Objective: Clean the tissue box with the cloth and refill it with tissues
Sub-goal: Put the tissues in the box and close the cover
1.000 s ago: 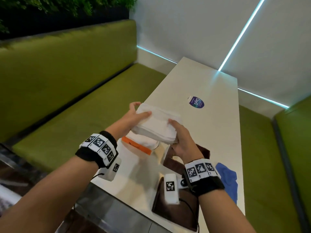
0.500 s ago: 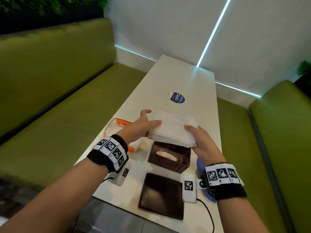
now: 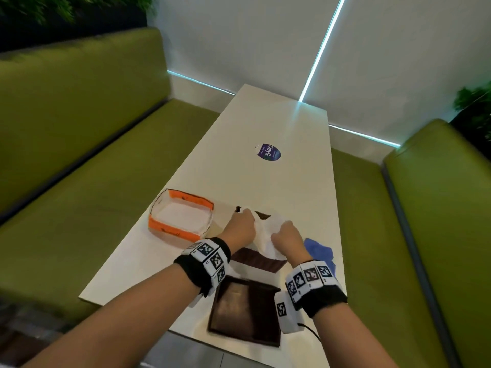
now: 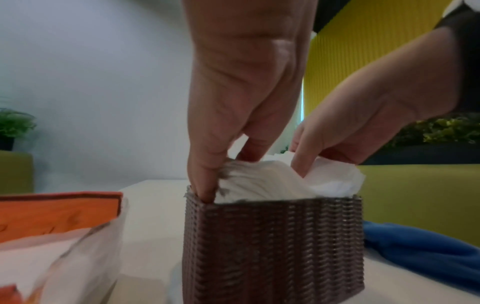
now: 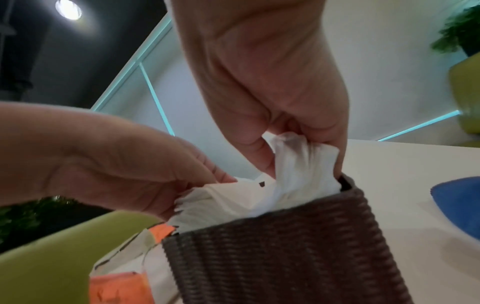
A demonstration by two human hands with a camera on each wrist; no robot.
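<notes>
The brown woven tissue box (image 3: 259, 261) stands open on the white table (image 3: 289, 187). A white stack of tissues (image 3: 264, 232) sits half inside it, bulging above the rim. My left hand (image 3: 240, 225) holds the stack's left end, its fingers (image 4: 205, 185) reaching down inside the box (image 4: 272, 246) wall. My right hand (image 3: 284, 236) pinches the crumpled right end of the tissues (image 5: 298, 164) at the box (image 5: 285, 257) edge. The blue cloth (image 3: 318, 252) lies just right of the box. The box's flat dark lid (image 3: 244, 312) lies at the table's near edge.
An opened orange and white tissue packet (image 3: 180, 217) with tissues left inside sits left of the box. A round purple sticker (image 3: 269, 152) is on the table farther back. Green benches (image 3: 93, 208) run along both sides of the table.
Both hands have lowered the tissue stack from above the table down into the open box. The stack is now bent and crumpled at the rim.
</notes>
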